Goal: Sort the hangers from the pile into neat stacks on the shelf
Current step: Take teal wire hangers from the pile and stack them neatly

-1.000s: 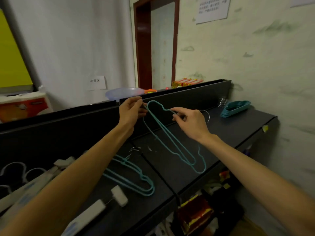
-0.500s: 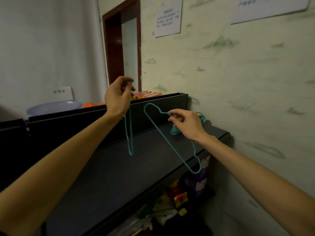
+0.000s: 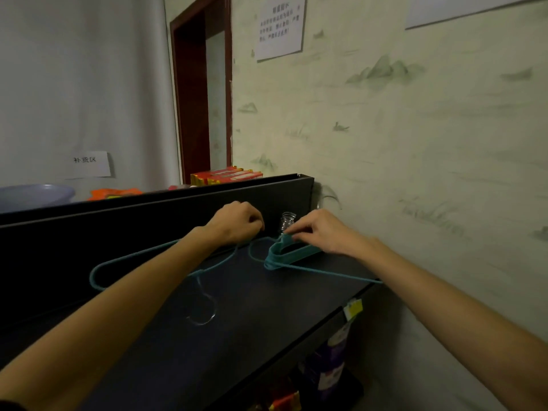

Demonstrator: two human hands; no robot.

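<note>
Left hand (image 3: 237,222) pinches a teal hanger (image 3: 142,259) at one end; its long axis runs leftward across the shelf (image 3: 237,336), hook (image 3: 204,310) toward the viewer. Right hand (image 3: 323,232) pinches another hanger onto the teal stack (image 3: 292,253) by the wall. The stack lies just right of the left hand; the right hand is nearer.

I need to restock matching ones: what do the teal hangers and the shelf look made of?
Teal hangers: thin wire, probably metal with a matte teal coating; one loose hanger shows a bare shiny metal hook. Shelf: dark, flat, matte board, possibly painted metal or laminate; cannot tell which.
</note>
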